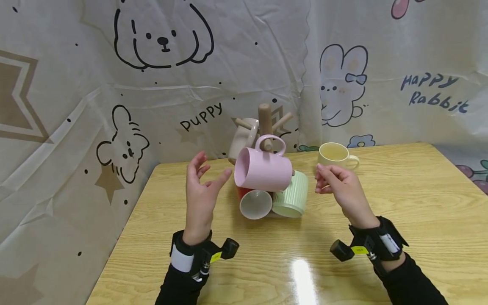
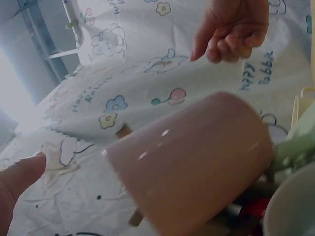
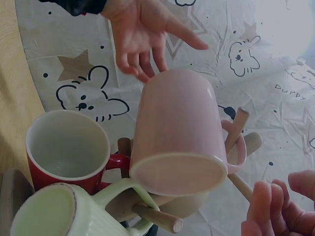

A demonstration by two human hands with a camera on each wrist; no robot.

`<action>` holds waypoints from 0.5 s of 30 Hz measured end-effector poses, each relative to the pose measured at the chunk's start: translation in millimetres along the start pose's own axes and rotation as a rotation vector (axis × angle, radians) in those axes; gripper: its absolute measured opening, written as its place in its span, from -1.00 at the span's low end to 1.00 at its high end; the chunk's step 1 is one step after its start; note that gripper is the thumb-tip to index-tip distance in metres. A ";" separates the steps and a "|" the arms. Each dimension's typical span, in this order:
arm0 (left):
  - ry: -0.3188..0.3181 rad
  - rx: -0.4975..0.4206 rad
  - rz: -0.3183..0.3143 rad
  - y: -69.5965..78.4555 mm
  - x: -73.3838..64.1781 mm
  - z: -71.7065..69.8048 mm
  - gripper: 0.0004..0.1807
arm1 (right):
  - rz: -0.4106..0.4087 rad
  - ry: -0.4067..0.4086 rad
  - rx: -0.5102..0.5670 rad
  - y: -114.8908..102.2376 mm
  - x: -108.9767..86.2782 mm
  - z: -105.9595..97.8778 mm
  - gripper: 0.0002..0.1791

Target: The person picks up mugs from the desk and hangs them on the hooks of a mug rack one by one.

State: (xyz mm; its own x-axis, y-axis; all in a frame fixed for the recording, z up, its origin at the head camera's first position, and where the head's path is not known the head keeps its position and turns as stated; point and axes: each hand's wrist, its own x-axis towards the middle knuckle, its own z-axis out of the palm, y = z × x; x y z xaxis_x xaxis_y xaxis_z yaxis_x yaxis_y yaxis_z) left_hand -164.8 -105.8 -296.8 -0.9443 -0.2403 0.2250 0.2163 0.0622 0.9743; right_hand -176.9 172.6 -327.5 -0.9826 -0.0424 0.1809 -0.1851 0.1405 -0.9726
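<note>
A pink mug (image 1: 268, 169) hangs on its side by the handle from a peg of a wooden mug tree (image 1: 264, 118). My left hand (image 1: 200, 197) is raised just left of this mug, thumb and fingers spread and holding nothing. To the right, my right hand (image 1: 345, 190) hovers with loosely curled fingers, apart from the mugs. Below the pink mug hang a red mug (image 3: 68, 147) with a white inside and a ribbed light green mug (image 1: 292, 197). A cream mug (image 1: 240, 142) hangs at the tree's back left.
A yellow mug (image 1: 333, 153) stands upright on the wooden table (image 1: 152, 254) behind my right hand. Printed cloth (image 1: 248, 63) hangs behind the table and along its left side.
</note>
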 end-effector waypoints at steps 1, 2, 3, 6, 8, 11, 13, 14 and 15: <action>0.006 0.015 0.005 1.2 -0.2 -4.7 -0.25 | -0.004 0.001 0.001 0.1 0.7 -0.4 -0.69; 0.009 0.033 0.007 1.8 -0.6 -9.2 -0.25 | -0.005 0.003 0.000 0.2 1.4 -0.7 -0.69; 0.007 0.056 0.009 2.1 -1.0 -13.6 -0.26 | -0.004 0.004 -0.002 0.3 2.1 -0.9 -0.69; -0.030 0.193 0.026 1.5 -1.9 -25.1 -0.29 | 0.001 0.009 -0.014 1.0 4.1 -1.0 -0.68; -0.077 0.335 0.055 0.5 -1.3 -31.6 -0.32 | 0.002 0.015 -0.029 1.6 5.6 -0.9 -0.68; -0.149 0.578 0.139 -0.9 0.3 -40.4 -0.40 | -0.003 0.026 -0.045 3.4 9.1 -0.6 -0.66; -0.187 0.711 0.196 -1.3 0.9 -45.9 -0.45 | -0.009 0.035 -0.051 4.6 13.3 -0.5 -0.63; -0.202 0.769 0.228 -1.3 1.0 -48.4 -0.47 | -0.013 0.039 -0.056 5.0 16.2 -0.4 -0.60; -0.218 0.822 0.264 -0.9 0.9 -50.7 -0.48 | -0.019 0.041 -0.058 5.4 19.8 -0.3 -0.57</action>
State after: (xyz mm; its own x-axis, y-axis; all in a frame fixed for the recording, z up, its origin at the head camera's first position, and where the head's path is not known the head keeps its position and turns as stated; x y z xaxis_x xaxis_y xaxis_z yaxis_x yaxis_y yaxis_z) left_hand -153.4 -155.2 -297.2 -0.9333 0.0645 0.3533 0.2661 0.7850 0.5594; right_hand -197.4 172.8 -329.2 -0.9785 -0.0053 0.2060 -0.2029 0.1977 -0.9590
